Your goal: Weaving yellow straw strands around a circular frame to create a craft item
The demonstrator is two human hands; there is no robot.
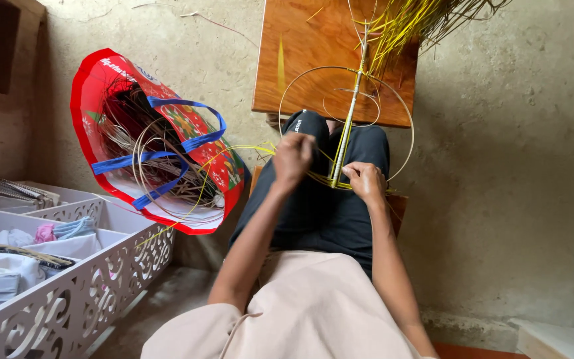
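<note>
Cane strands (393,26): bright yellow, fading to pale straw in the thin loops. Central stick (348,126): pale green-yellow. Small table (313,60): glossy orange-brown wood with visible grain. Bag (161,143): red outside, white lining, blue handles and trim, multicolour print along the rim. Fibres in the bag (167,166): tan and dark brown. Trousers (320,206): black. Top (313,312): plain beige-pink. Organiser box (81,292): white, cut-out scroll pattern on the sides. Cloths inside (61,230): pink, pale blue, white. Floor (499,173): mottled grey-beige.
</note>
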